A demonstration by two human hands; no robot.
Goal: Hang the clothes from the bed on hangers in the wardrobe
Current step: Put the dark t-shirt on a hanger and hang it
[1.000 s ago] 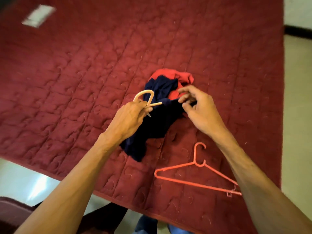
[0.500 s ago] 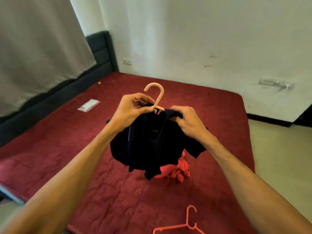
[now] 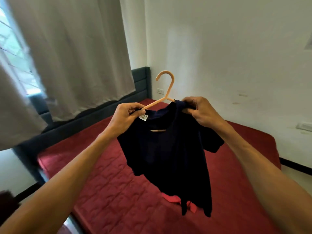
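Note:
A dark navy T-shirt [image 3: 168, 154] hangs in the air above the bed on a pale peach hanger [image 3: 166, 86], whose hook points up and left. My left hand [image 3: 125, 117] pinches the shirt's collar by the white size label, together with the hanger's left arm. My right hand [image 3: 200, 110] grips the shirt's right shoulder over the hanger's other arm. The hanger's lower bar shows through the neck opening. A red garment [image 3: 170, 198] lies on the bed, mostly hidden behind the shirt's hem. No wardrobe is in view.
The bed has a dark red quilted cover [image 3: 104, 191] and a dark grey headboard [image 3: 141, 81]. A beige curtain [image 3: 70, 56] hangs at the left over a window. White walls stand behind and to the right, with pale floor at the far right.
I have lifted the shirt on its hanger higher and spread it wider. The view has swung up and left, so the orange hanger on the bed has left the frame.

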